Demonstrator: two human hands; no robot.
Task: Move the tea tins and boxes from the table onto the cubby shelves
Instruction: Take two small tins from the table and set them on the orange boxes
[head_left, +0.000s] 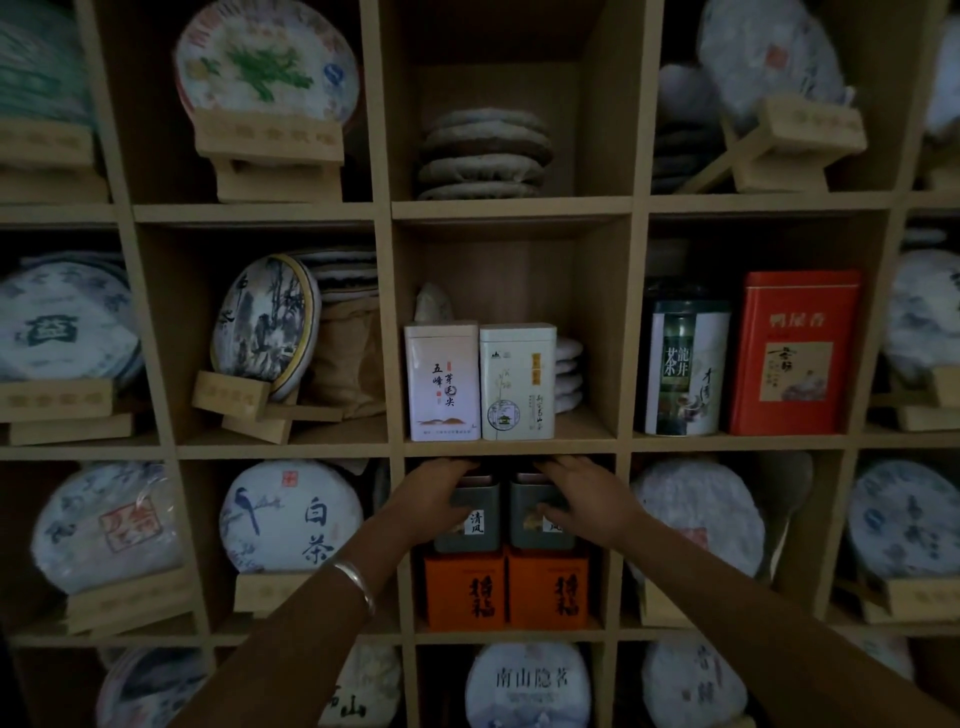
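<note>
Lower centre cubby: left hand (434, 493) grips the left grey tin (470, 525), right hand (584, 499) grips the right grey tin (537, 519), both tins stacked on orange boxes (506, 592).

Left hand (434, 496) gripping left grey tin (470, 527), right hand (584, 501) gripping right grey tin (540, 525); tins side by side, stacked on two orange boxes (506, 590) in centre cubby of wooden shelf (509, 447). Two white tins (480, 382) upright in cubby above.
</note>
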